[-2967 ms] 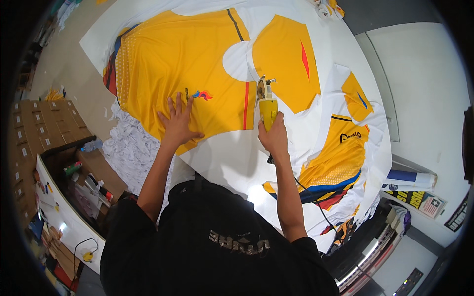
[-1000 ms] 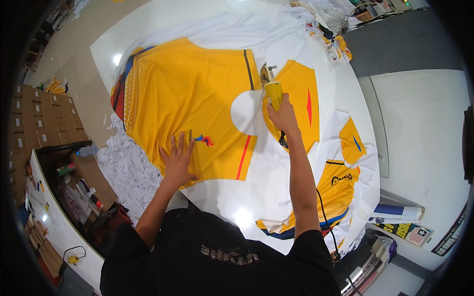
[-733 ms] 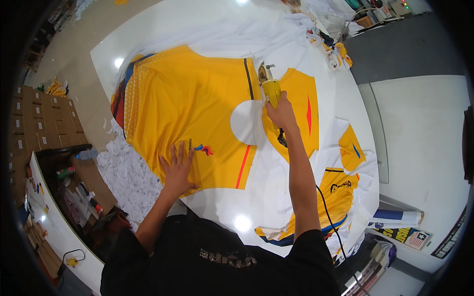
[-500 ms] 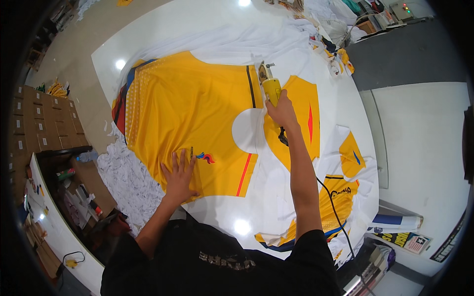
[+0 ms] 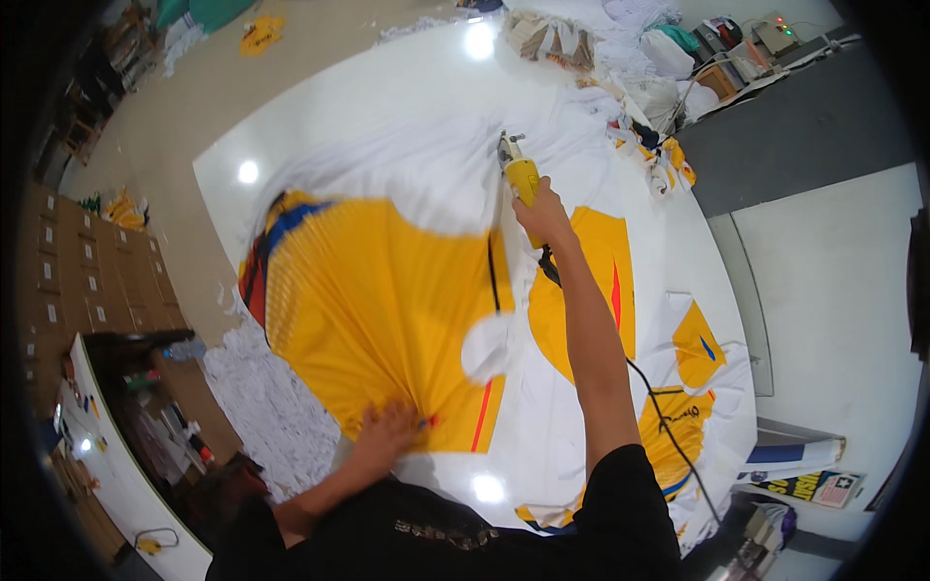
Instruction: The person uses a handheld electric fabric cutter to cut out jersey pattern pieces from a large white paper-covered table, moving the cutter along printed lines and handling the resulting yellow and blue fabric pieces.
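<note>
My right hand (image 5: 541, 208) is wrapped round a yellow electric cloth cutter (image 5: 521, 176), its metal head resting over white fabric (image 5: 436, 169), black cord trailing down. My left hand (image 5: 387, 431), smeared by motion, lies on the lower part of a large yellow printed fabric panel (image 5: 349, 290), where wrinkles converge; whether its fingers grip the cloth is unclear. A smaller yellow piece (image 5: 601, 271) with a red mark lies right of the cutter, beside more yellow pieces (image 5: 697, 339) on the white table (image 5: 228, 165).
Stacked cardboard boxes (image 5: 97, 271) and an open cabinet (image 5: 111, 436) with clutter stand left. White fabric scraps (image 5: 262, 407) heap beside the table. Cloth bundles (image 5: 552, 39) and a small lit control box (image 5: 775, 34) are at the back right. A pale panel (image 5: 823, 281) is at right.
The large yellow panel has slid toward me and wrinkled, my left hand moving down with it. The cutter moved along the panel's right edge beyond its far end onto white fabric.
</note>
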A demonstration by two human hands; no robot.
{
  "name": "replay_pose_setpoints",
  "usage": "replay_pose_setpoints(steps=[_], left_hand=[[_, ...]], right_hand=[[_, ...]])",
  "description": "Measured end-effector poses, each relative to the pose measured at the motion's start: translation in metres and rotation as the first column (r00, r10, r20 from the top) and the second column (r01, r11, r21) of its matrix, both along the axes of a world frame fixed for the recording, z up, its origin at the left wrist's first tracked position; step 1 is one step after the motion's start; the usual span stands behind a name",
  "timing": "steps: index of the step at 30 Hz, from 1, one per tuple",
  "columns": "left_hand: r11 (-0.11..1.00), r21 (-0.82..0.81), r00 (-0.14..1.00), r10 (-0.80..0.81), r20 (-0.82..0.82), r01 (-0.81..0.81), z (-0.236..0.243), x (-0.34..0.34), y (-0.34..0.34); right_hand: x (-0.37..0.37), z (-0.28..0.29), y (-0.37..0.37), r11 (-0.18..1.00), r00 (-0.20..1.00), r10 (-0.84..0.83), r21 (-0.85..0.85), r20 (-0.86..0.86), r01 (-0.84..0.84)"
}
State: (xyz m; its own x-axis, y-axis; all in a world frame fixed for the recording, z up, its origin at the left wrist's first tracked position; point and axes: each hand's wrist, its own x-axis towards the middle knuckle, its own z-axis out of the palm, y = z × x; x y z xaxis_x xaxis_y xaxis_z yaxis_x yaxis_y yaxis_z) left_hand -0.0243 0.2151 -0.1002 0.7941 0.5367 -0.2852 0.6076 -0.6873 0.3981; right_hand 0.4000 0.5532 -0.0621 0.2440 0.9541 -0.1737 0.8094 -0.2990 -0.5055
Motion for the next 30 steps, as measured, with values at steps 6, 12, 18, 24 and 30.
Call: replay_pose_setpoints(steps=[6, 12, 18, 24, 30], left_hand=[[0.756, -0.632, 0.976, -0.219, 0.003, 0.172, -0.013, -0.028, 0.003], [0.571, -0.719, 0.826, 0.564, -0.008, -0.397, 0.006, -0.031, 0.082], [0.471, 0.247, 0.532, 0.749, 0.395, -0.847, -0.020, 0.021, 0.234], [0.378, 0.321, 0.429, 0.897, 0.104, -0.868, -0.047, 0.106, 0.392], [0.858, 0.309, 0.912, 0.393, 0.120, -0.411, -0.054, 0.335, 0.451]], right_hand=[[-0.019, -0.011, 0.086, 0.980, 0.995, -0.070, 0.183, -0.065, 0.081], [0.031, -0.048, 0.046, 0.866, 0.905, -0.215, 0.356, -0.366, 0.350], [0.158, -0.083, -0.093, 0.746, 0.845, -0.444, 0.399, -0.299, 0.534], [0.231, -0.071, -0.335, 0.596, 0.775, -0.531, 0.499, -0.343, 0.629], [0.192, -0.023, -0.532, 0.326, 0.459, -0.757, 0.340, -0.465, 0.882]])
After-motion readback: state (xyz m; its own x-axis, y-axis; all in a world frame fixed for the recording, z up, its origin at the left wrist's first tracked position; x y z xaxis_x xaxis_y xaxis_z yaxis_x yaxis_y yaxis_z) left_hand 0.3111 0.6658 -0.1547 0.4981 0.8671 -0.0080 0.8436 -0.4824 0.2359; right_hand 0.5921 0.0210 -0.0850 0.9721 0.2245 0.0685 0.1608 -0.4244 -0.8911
